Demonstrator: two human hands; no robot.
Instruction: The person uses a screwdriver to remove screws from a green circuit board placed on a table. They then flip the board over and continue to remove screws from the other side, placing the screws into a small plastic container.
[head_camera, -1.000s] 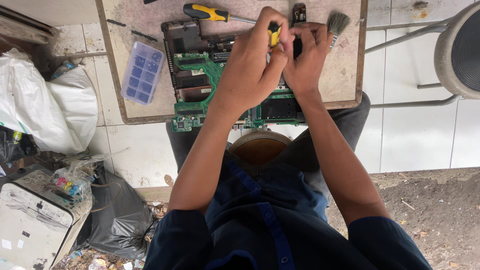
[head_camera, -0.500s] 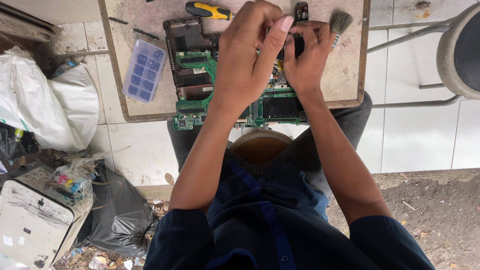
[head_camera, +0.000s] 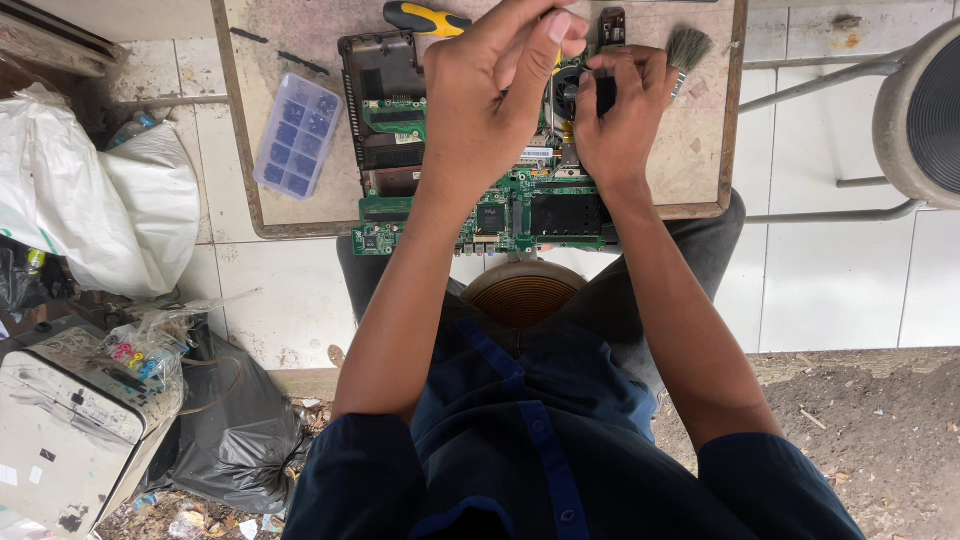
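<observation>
While hands (head_camera: 500, 90) hide board (head_camera: 520, 205), brush (head_camera: 686, 48), organizer (head_camera: 297, 133)

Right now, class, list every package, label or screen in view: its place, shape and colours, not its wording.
Organizer box: on the board, left of the circuit board; translucent blue, rectangular, gridded.
White bag: far left, bulging plastic.
Clear bag: lower left, colourful small parts inside.
Black bag: beside it, crumpled.
No screens.
</observation>
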